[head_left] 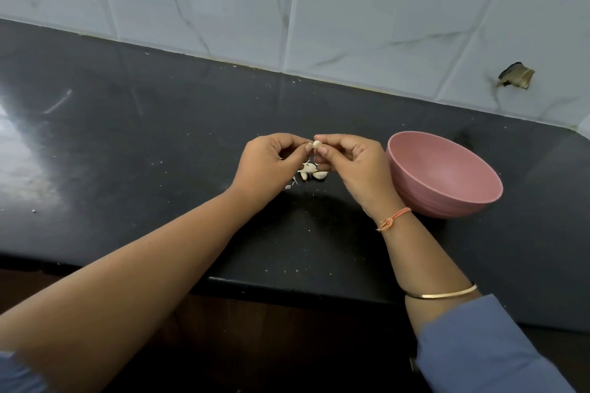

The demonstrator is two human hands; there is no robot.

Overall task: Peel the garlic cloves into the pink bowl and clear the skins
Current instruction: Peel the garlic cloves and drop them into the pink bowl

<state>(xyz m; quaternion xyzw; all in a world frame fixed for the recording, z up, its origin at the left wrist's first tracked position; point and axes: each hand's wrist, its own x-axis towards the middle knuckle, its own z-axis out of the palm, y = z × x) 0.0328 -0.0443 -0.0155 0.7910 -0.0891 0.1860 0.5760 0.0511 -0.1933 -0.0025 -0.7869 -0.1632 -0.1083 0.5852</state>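
1. Holds one small off-white garlic clove [317, 144] up at centre of frame, above the counter and clear of it.
2. Grips it with right hand [348, 166]: thumb and forefinger curled on the clove's right end, remaining fingers curled underneath.
3. Pinches its left end with left hand [268, 163], thumb and forefinger tips closed on a pale bit there. Cannot tell skin from flesh at this size.
4. Directly below the hands, just under centre: small heap of pale garlic cloves [314, 173] lying on glossy black stone counter [159, 143], partly hidden by the fingers. Count unclear.
5. Lower left of the heap: a few thin white skin scraps [289, 187] on the counter, near the left wrist.
6. Right of centre: round matte pink bowl [424, 201], upright on the counter, just beside the right hand and wrist. Cannot tell whether touching or apart.
7. Along the right forearm: knotted orange thread [393, 218] at the wrist, thin gold bangle [442, 292] further down, blue-grey sleeve [479, 351] at lower right of frame.
8. Upper half of frame: pale grey marble-look wall tiles [351, 9], with a ragged brown-edged hole [517, 76] at upper right.
9. Tiny white specks scattered on the counter, at far left and near the front edge.
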